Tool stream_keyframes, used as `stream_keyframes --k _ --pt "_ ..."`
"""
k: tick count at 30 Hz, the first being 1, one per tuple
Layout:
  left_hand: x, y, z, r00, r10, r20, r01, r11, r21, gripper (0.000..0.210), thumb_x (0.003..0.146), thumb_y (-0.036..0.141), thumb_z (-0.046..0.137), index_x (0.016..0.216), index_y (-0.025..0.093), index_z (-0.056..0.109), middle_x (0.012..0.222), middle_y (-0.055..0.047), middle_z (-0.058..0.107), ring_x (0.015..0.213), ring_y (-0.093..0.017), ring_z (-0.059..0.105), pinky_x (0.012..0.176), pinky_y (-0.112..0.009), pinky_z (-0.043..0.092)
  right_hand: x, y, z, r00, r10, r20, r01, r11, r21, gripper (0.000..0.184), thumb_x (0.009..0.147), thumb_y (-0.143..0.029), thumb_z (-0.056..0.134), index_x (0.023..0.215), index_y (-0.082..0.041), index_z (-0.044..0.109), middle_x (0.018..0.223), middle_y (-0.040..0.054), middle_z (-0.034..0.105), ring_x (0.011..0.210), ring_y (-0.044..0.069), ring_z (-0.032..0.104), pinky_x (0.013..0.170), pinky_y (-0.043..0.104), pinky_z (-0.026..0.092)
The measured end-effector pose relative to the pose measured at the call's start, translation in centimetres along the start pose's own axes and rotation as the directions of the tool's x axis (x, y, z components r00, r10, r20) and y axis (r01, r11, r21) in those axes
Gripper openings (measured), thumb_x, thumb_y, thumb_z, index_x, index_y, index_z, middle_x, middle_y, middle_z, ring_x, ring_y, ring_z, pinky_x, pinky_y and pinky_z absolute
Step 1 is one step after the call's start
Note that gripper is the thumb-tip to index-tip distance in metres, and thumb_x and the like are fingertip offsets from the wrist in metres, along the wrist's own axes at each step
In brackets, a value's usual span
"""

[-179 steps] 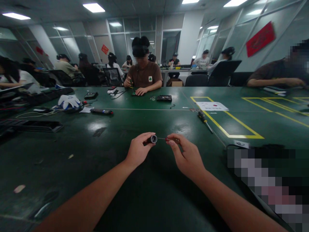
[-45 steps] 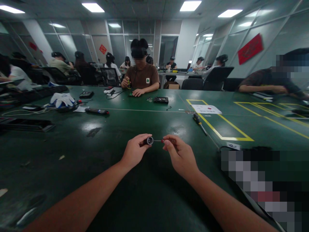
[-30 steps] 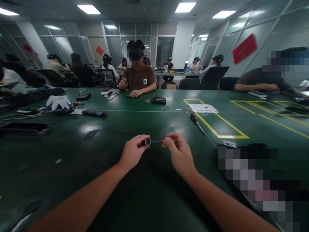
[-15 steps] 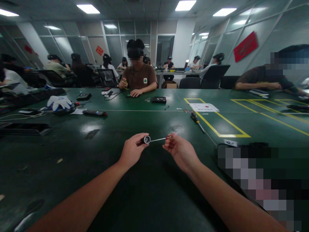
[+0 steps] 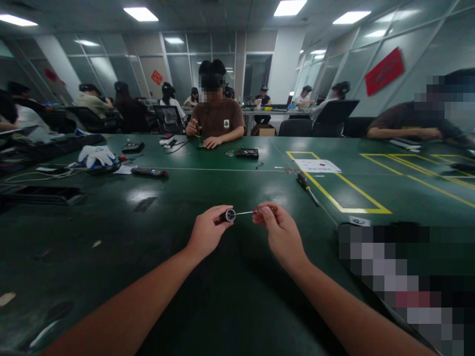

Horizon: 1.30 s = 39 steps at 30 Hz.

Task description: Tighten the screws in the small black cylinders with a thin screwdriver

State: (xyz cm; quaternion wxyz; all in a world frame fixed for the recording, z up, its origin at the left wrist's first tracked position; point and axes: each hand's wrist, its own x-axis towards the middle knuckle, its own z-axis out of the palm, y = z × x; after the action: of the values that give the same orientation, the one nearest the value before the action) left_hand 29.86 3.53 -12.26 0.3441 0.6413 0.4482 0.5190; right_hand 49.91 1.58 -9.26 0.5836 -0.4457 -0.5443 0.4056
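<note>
My left hand (image 5: 210, 230) is closed around a small black cylinder (image 5: 230, 215), whose pale round open end faces me. My right hand (image 5: 278, 225) grips a thin screwdriver (image 5: 245, 213) by its red handle, most of which the fingers hide. The metal shaft runs left, and its tip is at the cylinder's end. Whether the tip sits in a screw I cannot tell. Both hands are just above the green table (image 5: 166, 277).
Beyond my right hand lie a black-and-yellow screwdriver (image 5: 308, 189) and a white sheet (image 5: 318, 165). White gloves (image 5: 96, 156), a dark pen-like tool (image 5: 149, 172) and a black device (image 5: 247, 153) are farther off. Opposite sits a person in a brown shirt (image 5: 218, 118).
My right hand has turned, and its thumb now lies across the top of the screwdriver's handle. The left hand still holds the cylinder. The whole view has shifted slightly.
</note>
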Motion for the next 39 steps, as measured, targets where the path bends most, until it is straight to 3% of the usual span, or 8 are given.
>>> stream_keyframes --k 8,24,32,36,39 --pt "0.1 0.0 -0.1 1.000 -0.003 -0.009 0.003 1.000 0.003 0.042 0.079 0.008 0.075 0.118 0.024 0.075 0.127 -0.005 0.070 0.113 -0.021 0.069 0.108 -0.042 0.055 -0.7 -1.3 0.0 0.997 -0.076 0.028 0.080 0.976 -0.202 0.027 0.099 -0.045 0.054 0.107 -0.021 0.064 0.083 0.0038 0.069 0.077 0.020 0.066 0.077 0.038 0.054" --pt "0.0 0.3 0.0 1.000 0.003 0.000 -0.003 1.000 0.010 0.041 0.078 0.008 0.075 0.116 0.024 0.075 0.126 -0.006 0.070 0.113 -0.022 0.070 0.108 -0.045 0.055 -0.7 -1.5 0.1 0.997 -0.072 0.007 0.072 0.977 -0.201 0.024 0.099 -0.043 0.054 0.105 -0.022 0.064 0.081 0.0025 0.069 0.077 0.021 0.066 0.077 0.037 0.051" --pt "0.1 0.0 -0.1 1.000 0.024 -0.006 -0.024 0.998 0.060 0.041 0.079 0.008 0.074 0.116 0.023 0.075 0.125 -0.006 0.071 0.114 -0.022 0.069 0.107 -0.043 0.054 -0.9 -1.7 0.2 0.987 -0.083 0.135 0.096 0.992 -0.087 0.023 0.096 -0.046 0.060 0.099 -0.024 0.068 0.075 -0.0003 0.064 0.073 0.019 0.062 0.070 0.033 0.050" --pt "0.0 0.1 -0.2 0.999 0.037 0.016 -0.039 0.994 0.102 0.039 0.079 0.009 0.074 0.115 0.025 0.076 0.125 -0.006 0.071 0.114 -0.023 0.069 0.106 -0.043 0.054 -1.0 -1.8 0.2 0.994 -0.080 0.070 0.089 0.986 -0.140 0.028 0.098 -0.047 0.056 0.094 -0.024 0.072 0.073 0.0007 0.065 0.070 0.019 0.061 0.070 0.033 0.050" --pt "-0.1 0.2 -0.2 0.999 0.044 0.021 -0.046 0.992 0.117 0.039 0.080 0.010 0.075 0.115 0.026 0.076 0.125 -0.006 0.071 0.114 -0.023 0.069 0.107 -0.045 0.053 -0.8 -1.3 0.4 1.000 -0.009 -0.017 0.008 0.999 -0.044 0.024 0.091 -0.046 0.067 0.098 -0.023 0.069 0.082 0.0023 0.071 0.076 0.020 0.066 0.076 0.035 0.053"
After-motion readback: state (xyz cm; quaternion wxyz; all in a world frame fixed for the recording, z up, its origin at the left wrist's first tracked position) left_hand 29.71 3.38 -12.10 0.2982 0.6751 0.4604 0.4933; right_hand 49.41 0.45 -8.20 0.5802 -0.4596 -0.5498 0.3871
